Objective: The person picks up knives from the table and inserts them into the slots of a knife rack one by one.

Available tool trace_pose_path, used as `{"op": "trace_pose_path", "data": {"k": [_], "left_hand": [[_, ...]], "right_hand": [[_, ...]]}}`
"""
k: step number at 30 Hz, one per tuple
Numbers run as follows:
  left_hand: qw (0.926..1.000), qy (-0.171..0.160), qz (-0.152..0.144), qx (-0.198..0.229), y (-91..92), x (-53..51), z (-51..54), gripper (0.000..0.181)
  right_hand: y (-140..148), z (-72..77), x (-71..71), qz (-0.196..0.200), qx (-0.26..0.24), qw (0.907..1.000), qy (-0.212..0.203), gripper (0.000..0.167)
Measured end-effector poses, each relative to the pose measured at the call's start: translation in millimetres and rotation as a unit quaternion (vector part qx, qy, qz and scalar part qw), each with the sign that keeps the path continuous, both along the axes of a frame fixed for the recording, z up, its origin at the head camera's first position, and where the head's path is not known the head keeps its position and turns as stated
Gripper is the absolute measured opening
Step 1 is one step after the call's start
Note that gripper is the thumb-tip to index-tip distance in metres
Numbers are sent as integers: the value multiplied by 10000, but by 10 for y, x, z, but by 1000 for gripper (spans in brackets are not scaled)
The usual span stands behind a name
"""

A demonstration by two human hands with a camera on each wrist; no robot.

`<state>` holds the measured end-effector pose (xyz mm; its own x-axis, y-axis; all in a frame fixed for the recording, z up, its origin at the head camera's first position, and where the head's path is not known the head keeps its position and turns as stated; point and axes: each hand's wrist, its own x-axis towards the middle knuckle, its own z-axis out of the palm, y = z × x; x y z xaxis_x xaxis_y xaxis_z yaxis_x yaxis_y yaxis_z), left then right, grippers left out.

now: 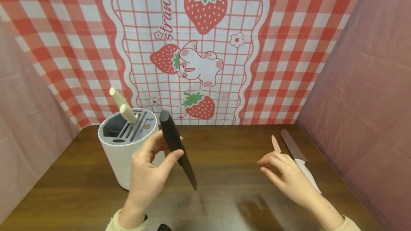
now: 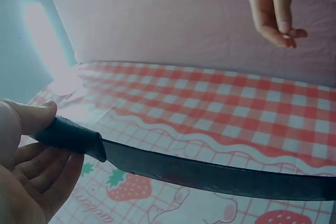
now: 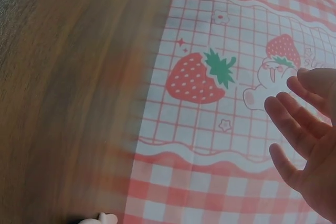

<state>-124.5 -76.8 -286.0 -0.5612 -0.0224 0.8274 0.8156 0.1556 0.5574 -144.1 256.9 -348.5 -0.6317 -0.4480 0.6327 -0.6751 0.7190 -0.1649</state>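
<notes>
My left hand [image 1: 149,174] pinches a black knife [image 1: 171,133] between thumb and fingers near where handle meets blade. Its handle points up and its dark blade slants down to the right over the table. In the left wrist view the knife's long blade [image 2: 210,174] reaches past the right edge. Just left of that hand stands a white round knife block [image 1: 117,163], partly hidden behind it, with two cream-handled knives [image 1: 128,113] in it. My right hand [image 1: 287,175] hovers over the table at the right, holding nothing, its fingers loosely bent.
Beside the right hand lie a small knife with a pink blade [image 1: 275,143], its handle hidden, and a larger white-handled knife [image 1: 308,175]. Part of a black object [image 1: 164,227] shows at the bottom edge. A checked strawberry cloth [image 1: 282,63] hangs behind the wooden table [image 1: 218,152].
</notes>
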Motion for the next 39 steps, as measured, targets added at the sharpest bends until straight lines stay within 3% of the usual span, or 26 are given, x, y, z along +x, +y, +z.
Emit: {"op": "trace_pose_path", "data": {"k": [11, 15, 19, 20, 22, 23, 26, 27, 31, 33, 39], "left_hand": [[9995, 95, 311, -32, -123, 39, 56, 41], [9993, 134, 334, -53, -140, 43, 53, 41], [9992, 173, 356, -86, -147, 41, 59, 41], [9991, 184, 360, -99, -149, 42, 65, 40], [9990, 195, 396, -122, -152, 48, 80, 40], [9988, 185, 425, -128, -155, 52, 88, 40], [9985, 131, 527, -101, -167, 72, 112, 41], [9983, 107, 569, -74, -172, 80, 118, 42], [9975, 122, 686, 82, -195, 107, 133, 42], [9971, 178, 724, 176, -205, 120, 133, 42], [9957, 308, 710, 519, -225, 151, 140, 37]], "right_hand": [[87, -47, 3, -54, 219, 9997, 85, 34], [137, -83, -5, -99, 486, 9987, 122, 34], [195, -135, -17, -452, 1016, 9935, 263, 32], [211, -152, -22, -542, 1162, 9913, 312, 30], [237, -187, -30, -704, 1415, 9864, 459, 12], [250, -205, -36, -768, 1505, 9843, 517, 13], [295, -251, -42, -930, 1650, 9799, 622, 48], [312, -262, -42, -961, 1672, 9792, 634, 49], [388, -300, -42, -1116, 1806, 9762, 452, 9], [417, -312, -46, -1215, 1806, 9756, 290, 24], [493, -355, -89, -1515, 1789, 9721, -47, 20]]}}
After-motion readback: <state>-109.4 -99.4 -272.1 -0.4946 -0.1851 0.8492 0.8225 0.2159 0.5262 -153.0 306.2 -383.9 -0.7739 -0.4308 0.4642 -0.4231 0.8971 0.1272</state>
